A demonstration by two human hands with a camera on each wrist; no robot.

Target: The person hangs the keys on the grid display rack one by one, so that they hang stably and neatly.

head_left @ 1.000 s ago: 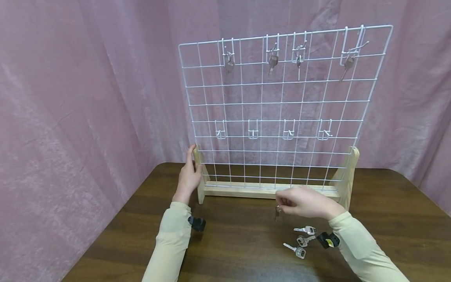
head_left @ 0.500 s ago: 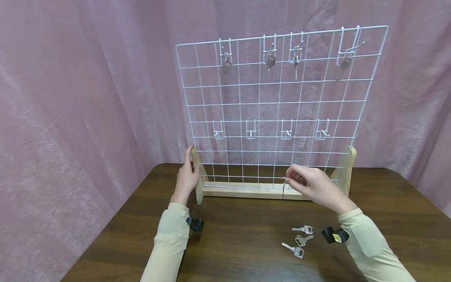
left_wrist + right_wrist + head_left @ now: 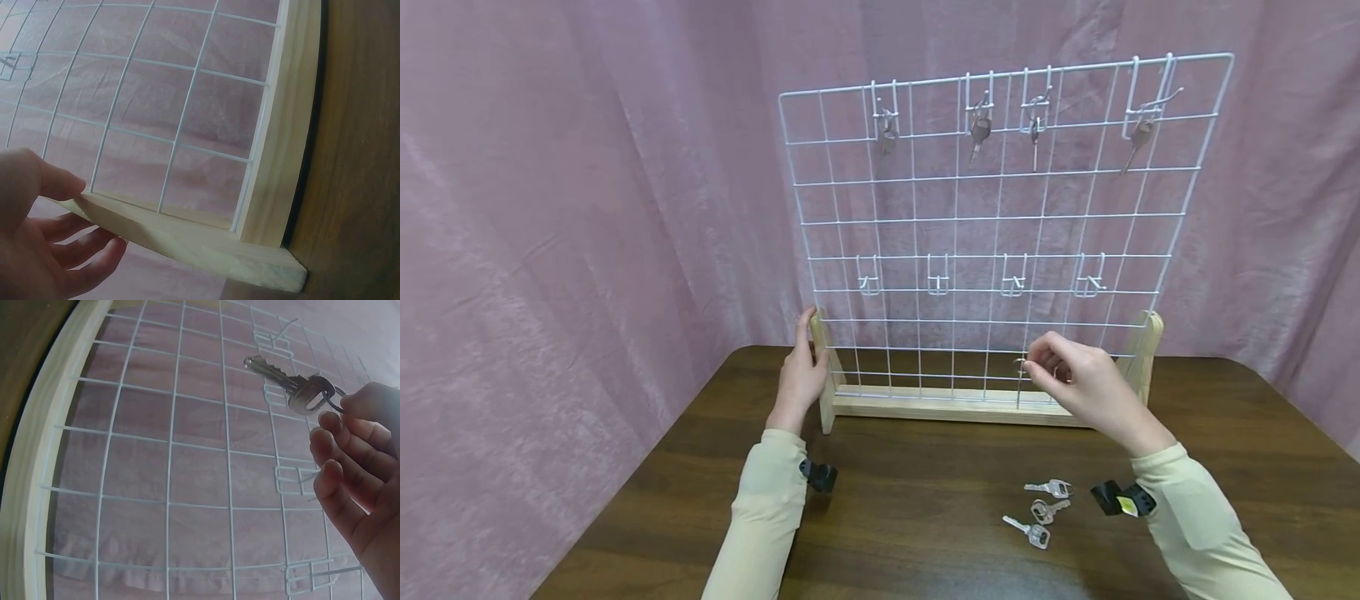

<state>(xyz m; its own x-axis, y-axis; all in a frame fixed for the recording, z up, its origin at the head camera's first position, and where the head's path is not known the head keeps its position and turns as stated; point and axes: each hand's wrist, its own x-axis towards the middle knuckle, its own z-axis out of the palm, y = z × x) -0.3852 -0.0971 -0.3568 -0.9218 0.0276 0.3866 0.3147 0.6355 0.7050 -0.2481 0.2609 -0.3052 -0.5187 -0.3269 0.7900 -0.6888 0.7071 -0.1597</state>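
Note:
My right hand (image 3: 1086,383) pinches a small metal ring (image 3: 334,400) between thumb and forefinger, in front of the lower part of the white wire grid (image 3: 955,218). A silver key (image 3: 306,394) hangs from that ring, seen clearly in the right wrist view. At the grid's left end, my left hand (image 3: 801,379) holds the wooden side piece (image 3: 156,234) of the stand, thumb on one face and fingers on the other. Three more keys lie on the table: one key (image 3: 1049,488) at the back, a middle key (image 3: 1049,510) and a front key (image 3: 1028,532).
Four-sided wire hooks line the grid in two rows. Keys hang on the upper hooks, such as the left key (image 3: 887,133) and right key (image 3: 1141,137). Lower hooks, like the left hook (image 3: 868,283), hold nothing. A pink curtain (image 3: 587,208) stands behind the brown table (image 3: 880,508).
My right hand has lifted the ringed key from low above the table, up and to the right, before the grid. The left hand keeps its hold on the stand.

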